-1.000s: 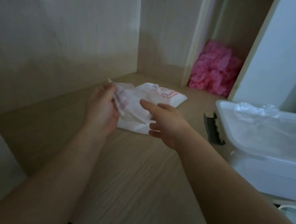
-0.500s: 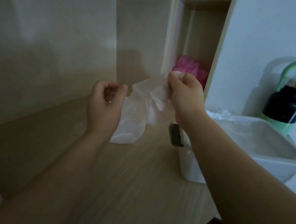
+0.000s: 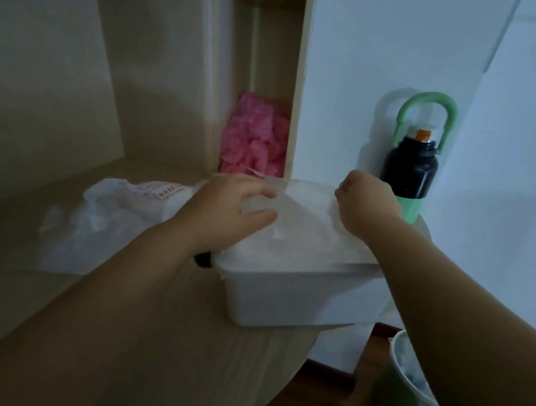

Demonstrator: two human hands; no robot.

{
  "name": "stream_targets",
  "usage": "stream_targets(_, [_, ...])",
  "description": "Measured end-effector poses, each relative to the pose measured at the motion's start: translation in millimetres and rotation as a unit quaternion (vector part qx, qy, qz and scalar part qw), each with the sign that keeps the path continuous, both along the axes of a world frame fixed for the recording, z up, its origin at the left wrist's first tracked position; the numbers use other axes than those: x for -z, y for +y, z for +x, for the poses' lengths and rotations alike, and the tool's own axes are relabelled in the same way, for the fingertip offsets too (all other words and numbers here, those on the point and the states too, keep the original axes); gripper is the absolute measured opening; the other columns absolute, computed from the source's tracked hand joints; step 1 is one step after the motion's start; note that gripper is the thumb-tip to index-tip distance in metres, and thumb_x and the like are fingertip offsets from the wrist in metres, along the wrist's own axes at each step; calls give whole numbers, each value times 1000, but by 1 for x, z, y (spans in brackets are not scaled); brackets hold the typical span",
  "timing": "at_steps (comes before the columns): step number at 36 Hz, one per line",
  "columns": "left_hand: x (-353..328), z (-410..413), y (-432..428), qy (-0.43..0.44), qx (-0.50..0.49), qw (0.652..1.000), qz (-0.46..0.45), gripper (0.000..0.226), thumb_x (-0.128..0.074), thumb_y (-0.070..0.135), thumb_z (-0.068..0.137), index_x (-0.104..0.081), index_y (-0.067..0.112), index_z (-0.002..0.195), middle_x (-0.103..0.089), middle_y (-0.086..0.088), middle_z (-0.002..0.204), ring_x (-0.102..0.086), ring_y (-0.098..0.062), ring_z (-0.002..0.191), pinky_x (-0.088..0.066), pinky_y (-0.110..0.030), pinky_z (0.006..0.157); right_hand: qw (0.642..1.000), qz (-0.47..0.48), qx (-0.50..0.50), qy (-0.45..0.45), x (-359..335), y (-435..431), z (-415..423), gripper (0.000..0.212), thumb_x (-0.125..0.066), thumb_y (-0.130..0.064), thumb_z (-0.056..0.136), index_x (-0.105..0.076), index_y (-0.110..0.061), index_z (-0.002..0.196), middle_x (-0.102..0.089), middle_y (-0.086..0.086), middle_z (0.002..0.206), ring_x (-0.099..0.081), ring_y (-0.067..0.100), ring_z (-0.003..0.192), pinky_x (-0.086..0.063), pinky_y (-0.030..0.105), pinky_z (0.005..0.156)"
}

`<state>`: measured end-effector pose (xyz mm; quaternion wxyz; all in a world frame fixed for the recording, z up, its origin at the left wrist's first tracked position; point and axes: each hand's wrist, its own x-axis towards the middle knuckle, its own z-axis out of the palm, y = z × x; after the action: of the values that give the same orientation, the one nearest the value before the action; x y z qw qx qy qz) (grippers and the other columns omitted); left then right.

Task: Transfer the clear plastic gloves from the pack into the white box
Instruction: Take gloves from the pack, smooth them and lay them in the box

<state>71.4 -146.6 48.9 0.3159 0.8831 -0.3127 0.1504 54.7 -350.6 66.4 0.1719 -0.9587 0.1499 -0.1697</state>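
A clear plastic glove point(image 3: 304, 204) is stretched flat over the open top of the white box point(image 3: 285, 293), which stands on the wooden desk near its right edge. My left hand point(image 3: 228, 211) pinches the glove's left side between thumb and fingers above the box. My right hand point(image 3: 366, 207) is curled into a fist that grips the glove's right edge over the far side of the box. The glove pack point(image 3: 115, 213), a crumpled white bag with red print, lies on the desk left of the box.
A black bottle point(image 3: 408, 173) with a green handle stands behind the box against the white wall. Pink material point(image 3: 254, 139) fills a shelf compartment at the back. A green bin point(image 3: 405, 391) sits on the floor at the lower right. The desk edge point(image 3: 290, 359) curves below the box.
Both hands have carried the glove from above the desk rightwards to over the white box. The view has swung right, and the pack now lies left of my hands.
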Motion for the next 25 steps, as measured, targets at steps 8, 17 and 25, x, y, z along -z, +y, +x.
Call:
stream_targets(8, [-9, 2, -34, 114, 21, 962, 248, 41, -57, 47, 90, -56, 37, 129, -52, 12, 137, -51, -10, 117, -40, -30, 101, 999, -22, -14, 23, 1, -24, -14, 39, -42, -37, 98, -39, -13, 129, -57, 13, 119, -56, 31, 104, -44, 38, 77])
stream_targets(17, [-6, 2, -54, 178, 43, 907, 378, 40, -50, 39, 97, -50, 34, 136, -55, 8, 134, -51, -9, 115, -36, -24, 98, 971, -128, -188, 71, -10, -7, -25, 40, -58, -40, 89, -58, -22, 124, -56, 0, 127, -52, 20, 115, -40, 37, 101])
stream_targets(25, [2, 2, -58, 260, 65, 863, 429, 40, -50, 21, 97, -52, 30, 136, -55, 4, 134, -52, -16, 117, -39, -33, 103, 882, -145, -168, 415, 21, -10, 1, 48, -50, -23, 95, -42, -17, 142, -36, 8, 148, -36, 27, 134, -28, 40, 109])
